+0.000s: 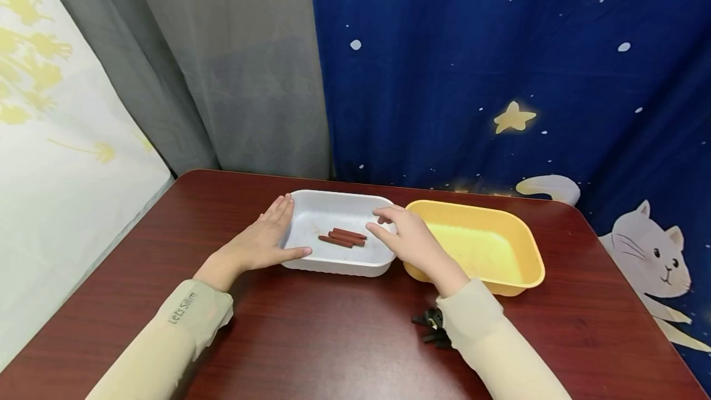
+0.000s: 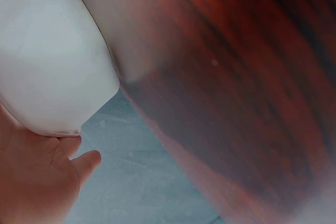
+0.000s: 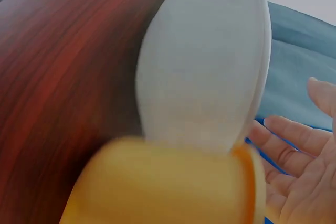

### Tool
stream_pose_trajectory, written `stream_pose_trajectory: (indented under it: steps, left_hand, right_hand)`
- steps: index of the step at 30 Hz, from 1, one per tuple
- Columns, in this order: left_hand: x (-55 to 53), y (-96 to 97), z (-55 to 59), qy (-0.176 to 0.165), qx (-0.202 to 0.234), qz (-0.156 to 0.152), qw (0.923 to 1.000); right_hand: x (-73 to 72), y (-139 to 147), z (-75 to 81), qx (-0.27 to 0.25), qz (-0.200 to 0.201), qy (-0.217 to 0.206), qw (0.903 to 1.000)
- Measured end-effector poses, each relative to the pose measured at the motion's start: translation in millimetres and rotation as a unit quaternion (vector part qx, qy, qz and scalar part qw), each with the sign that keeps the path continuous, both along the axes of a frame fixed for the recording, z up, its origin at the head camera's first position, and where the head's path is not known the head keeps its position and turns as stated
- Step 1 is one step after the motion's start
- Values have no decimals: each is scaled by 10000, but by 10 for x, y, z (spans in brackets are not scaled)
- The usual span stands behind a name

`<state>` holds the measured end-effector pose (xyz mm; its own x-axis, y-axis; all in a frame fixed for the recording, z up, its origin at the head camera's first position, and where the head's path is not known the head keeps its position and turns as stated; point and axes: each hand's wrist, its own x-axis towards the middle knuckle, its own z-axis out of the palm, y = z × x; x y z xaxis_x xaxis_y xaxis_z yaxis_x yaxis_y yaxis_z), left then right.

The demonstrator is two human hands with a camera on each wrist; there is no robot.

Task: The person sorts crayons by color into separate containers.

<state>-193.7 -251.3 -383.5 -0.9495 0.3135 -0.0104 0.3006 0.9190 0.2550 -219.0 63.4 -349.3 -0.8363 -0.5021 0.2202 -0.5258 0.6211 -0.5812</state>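
Observation:
A white plastic basin (image 1: 333, 266) stands on the table with three short reddish-brown sticks (image 1: 342, 238) lying close together on its floor. My left hand (image 1: 261, 239) rests against the basin's left end, fingers straight along the side and thumb over the front rim. In the left wrist view, that hand (image 2: 39, 174) touches the basin's edge. Over the basin's right end is my right hand (image 1: 408, 236), thumb and forefinger apart. The right wrist view shows the right hand (image 3: 296, 169) with loosely spread fingers and nothing in its palm, beside the white basin (image 3: 202, 61).
A yellow basin (image 1: 530, 258) stands just right of the white one, partly behind my right forearm. A small black object (image 1: 430, 321) lies on the dark red table (image 1: 333, 332) by my right sleeve. Curtains (image 1: 422, 91) hang behind the table.

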Motion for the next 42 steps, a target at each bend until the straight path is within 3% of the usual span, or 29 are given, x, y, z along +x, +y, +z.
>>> stream_pose_trajectory:
  steps: [9, 13, 19, 24, 33, 42]
  left_hand:
    - [5, -4, -1, 6, 27, -26, 10000]
    - [8, 2, -12, 9, 5, -13, 10000]
    - [3, 8, 6, -26, 21, -34, 10000]
    - [-1, 7, 23, -30, -59, -51, 10000]
    - [-12, 1, 40, 7, -87, -45, 10000]
    - [-2, 6, 16, -70, -45, -15, 10000]
  right_hand:
    - [173, 470, 5, 329, -382, 32, 9987]
    - [225, 709, -46, 736, -547, 240, 9955]
    - [283, 1106, -113, 1530, -800, 756, 9821]
    - [300, 1458, -160, 2055, -872, 936, 9703]
    - [343, 1986, -231, 2099, -868, 893, 9698]
    - [218, 2317, -310, 2060, -903, 470, 9732]
